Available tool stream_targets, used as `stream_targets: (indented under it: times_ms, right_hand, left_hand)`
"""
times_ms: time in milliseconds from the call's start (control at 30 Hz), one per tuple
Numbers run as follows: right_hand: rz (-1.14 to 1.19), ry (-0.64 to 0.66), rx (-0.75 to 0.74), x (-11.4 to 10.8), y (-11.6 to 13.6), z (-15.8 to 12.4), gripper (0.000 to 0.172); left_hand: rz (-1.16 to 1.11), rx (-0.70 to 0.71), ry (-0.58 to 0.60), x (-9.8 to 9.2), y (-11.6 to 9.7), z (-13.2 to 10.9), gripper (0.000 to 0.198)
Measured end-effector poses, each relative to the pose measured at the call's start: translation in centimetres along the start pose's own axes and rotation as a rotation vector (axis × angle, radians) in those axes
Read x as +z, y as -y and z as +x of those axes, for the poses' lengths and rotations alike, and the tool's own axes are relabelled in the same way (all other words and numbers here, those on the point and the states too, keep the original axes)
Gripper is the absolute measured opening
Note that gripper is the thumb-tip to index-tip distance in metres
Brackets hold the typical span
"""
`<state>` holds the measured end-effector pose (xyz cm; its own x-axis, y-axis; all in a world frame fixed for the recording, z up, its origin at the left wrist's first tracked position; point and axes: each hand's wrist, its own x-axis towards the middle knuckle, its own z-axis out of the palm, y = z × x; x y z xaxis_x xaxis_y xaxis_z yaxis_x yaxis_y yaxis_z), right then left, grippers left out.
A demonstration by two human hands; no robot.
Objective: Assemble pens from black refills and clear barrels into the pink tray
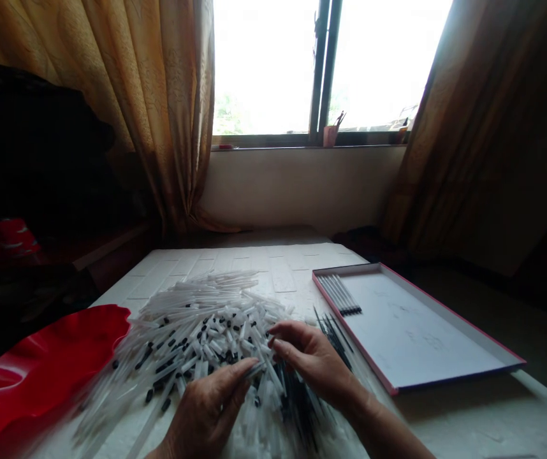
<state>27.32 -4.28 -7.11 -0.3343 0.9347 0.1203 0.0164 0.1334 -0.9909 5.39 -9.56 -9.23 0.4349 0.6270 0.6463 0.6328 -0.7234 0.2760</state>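
Low in the middle, my left hand (213, 401) pinches a clear pen barrel (254, 370) between thumb and forefinger, its end pointing toward my other hand. Just to the right, my right hand (309, 357) has its thumb and fingers curled close together; whatever lies between their tips is too small to make out. Both hands are over a heap of pen parts: clear barrels (201, 293), short translucent caps (213, 347) and small black plugs (166, 405). Dark, thin pen refills (333, 338) lie beside and beneath my right hand, partly covered by it.
At the right stands a shallow pink-edged box lid (450, 338) with several assembled pens (338, 293) lined up in its far left corner. A wavy-rimmed red basin (53, 350) sits at the left. The white table (197, 261) reaches toward a window with curtains.
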Motion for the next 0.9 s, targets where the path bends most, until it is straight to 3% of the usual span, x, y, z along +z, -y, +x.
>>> stream_targets:
  times_ms: [100,233,567,900]
  right_hand:
    - [0.195,-0.032,0.167,0.6,0.4,0.1,0.054]
    - [0.292,0.012,0.235,1.2,0.9,0.0,0.060]
    - [0.247,0.071,0.272,1.8,1.5,-0.5,0.055]
    - [0.047,0.135,0.163,1.9,0.9,-1.1,0.028]
  left_hand:
    - [-0.017,0.008,0.008,-0.3,0.3,-0.4,0.031]
    - [0.007,0.015,-0.016,-0.6,0.4,-0.4,0.025]
    - [0.019,-0.041,-0.013,-0.7,-0.3,0.0,0.025]
    - [0.145,-0.015,0.058,-0.6,-0.1,-0.5,0.030]
